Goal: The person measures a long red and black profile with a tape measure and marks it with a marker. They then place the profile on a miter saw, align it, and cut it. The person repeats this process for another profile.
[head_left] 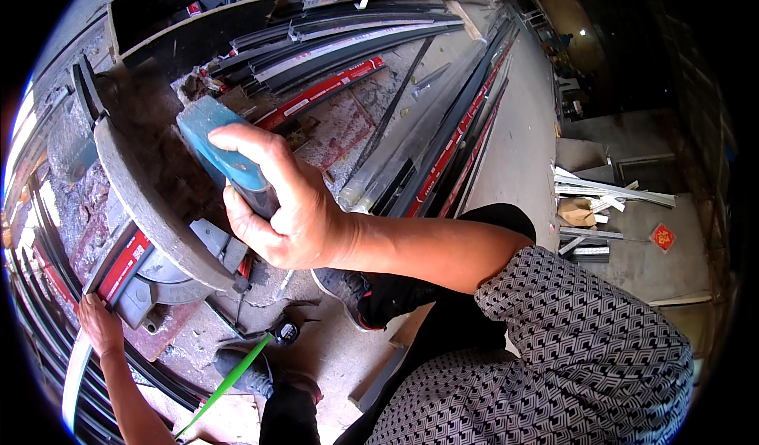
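My right hand [288, 196] is wrapped round the teal and black handle [225, 148] of a mitre saw, in the middle left of the head view. Left of it curves the saw's dusty grey blade guard [146, 200]; the blade itself I cannot make out. Below the guard sits the saw's grey round base [178, 279]. A long metal profile [126, 267] with red film lies across this base. At the lower left my left hand [100, 322] is closed on that profile, close beside the base.
A tape measure [285, 332] with a green blade lies by my shoes. Long profiles [356, 46] are piled on the floor ahead, others [462, 141] run off to the far right. A dark open box [190, 38] stands at the far left. White offcuts [609, 188] lie at right.
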`<move>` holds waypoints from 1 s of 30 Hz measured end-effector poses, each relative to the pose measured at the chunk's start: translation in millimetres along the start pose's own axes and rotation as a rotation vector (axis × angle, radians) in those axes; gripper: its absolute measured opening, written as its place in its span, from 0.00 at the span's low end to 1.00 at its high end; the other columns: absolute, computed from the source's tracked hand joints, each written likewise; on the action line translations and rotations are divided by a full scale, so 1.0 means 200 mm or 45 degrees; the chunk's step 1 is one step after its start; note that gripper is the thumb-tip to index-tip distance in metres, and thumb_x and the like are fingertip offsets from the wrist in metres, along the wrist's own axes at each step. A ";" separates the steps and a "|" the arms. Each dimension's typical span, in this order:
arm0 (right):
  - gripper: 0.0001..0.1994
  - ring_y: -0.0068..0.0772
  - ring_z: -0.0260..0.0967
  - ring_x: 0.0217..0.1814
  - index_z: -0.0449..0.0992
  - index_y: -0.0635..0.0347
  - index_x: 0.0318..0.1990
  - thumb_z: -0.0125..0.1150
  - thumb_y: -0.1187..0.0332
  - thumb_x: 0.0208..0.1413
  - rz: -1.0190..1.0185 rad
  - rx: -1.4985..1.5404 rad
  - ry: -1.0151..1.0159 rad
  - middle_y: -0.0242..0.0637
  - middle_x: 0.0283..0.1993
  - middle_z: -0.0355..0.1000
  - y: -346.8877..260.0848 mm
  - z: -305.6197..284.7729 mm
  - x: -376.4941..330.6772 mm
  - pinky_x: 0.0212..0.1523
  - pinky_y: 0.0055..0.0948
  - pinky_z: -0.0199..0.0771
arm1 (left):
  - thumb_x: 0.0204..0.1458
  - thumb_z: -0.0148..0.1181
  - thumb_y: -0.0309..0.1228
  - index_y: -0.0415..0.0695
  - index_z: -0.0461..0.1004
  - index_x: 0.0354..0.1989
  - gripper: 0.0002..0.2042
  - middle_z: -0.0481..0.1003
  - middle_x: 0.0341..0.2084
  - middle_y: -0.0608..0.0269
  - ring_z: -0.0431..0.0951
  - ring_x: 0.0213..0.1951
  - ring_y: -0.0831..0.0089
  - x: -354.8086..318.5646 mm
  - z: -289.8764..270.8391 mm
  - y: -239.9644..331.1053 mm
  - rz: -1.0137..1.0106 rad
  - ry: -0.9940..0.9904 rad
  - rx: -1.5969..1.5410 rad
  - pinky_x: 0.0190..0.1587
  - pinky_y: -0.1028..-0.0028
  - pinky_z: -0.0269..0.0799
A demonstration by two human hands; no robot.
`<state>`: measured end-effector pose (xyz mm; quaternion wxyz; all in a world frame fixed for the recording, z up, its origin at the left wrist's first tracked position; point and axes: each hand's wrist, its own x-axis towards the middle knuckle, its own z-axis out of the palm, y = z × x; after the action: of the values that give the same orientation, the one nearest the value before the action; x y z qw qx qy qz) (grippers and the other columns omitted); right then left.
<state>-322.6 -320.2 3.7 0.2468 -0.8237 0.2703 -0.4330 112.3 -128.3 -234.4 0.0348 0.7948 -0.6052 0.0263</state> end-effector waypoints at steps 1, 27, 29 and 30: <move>0.31 0.59 0.76 0.56 0.63 0.68 0.68 0.64 0.80 0.55 -0.008 -0.001 0.001 0.56 0.60 0.72 0.01 0.00 -0.01 0.56 0.46 0.76 | 0.53 0.54 0.19 0.38 0.69 0.41 0.08 0.74 0.37 0.47 0.75 0.46 0.46 0.00 -0.01 0.01 -0.001 -0.007 -0.006 0.52 0.52 0.69; 0.30 0.58 0.79 0.54 0.64 0.66 0.66 0.66 0.81 0.55 -0.069 -0.056 0.050 0.54 0.59 0.74 0.01 0.02 -0.12 0.52 0.43 0.80 | 0.50 0.58 0.19 0.40 0.67 0.40 0.10 0.74 0.38 0.47 0.76 0.47 0.45 0.01 -0.05 0.02 -0.016 -0.054 -0.004 0.53 0.50 0.69; 0.31 0.58 0.79 0.53 0.64 0.66 0.66 0.66 0.81 0.54 -0.065 -0.029 0.050 0.54 0.59 0.74 0.01 0.03 -0.13 0.52 0.43 0.80 | 0.50 0.58 0.19 0.40 0.67 0.40 0.10 0.74 0.37 0.47 0.76 0.47 0.45 0.00 -0.04 0.00 -0.010 -0.045 0.009 0.54 0.50 0.70; 0.31 0.58 0.79 0.53 0.64 0.66 0.66 0.65 0.81 0.54 -0.055 -0.020 0.048 0.54 0.58 0.74 0.02 0.03 -0.13 0.51 0.44 0.80 | 0.50 0.58 0.19 0.40 0.67 0.40 0.10 0.74 0.37 0.47 0.76 0.47 0.45 0.01 -0.04 0.00 -0.002 -0.048 0.011 0.54 0.50 0.70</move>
<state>-331.4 -304.0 -16.4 0.2257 -0.8231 0.2603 -0.4514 112.2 -129.1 -227.1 0.0200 0.7959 -0.6049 0.0138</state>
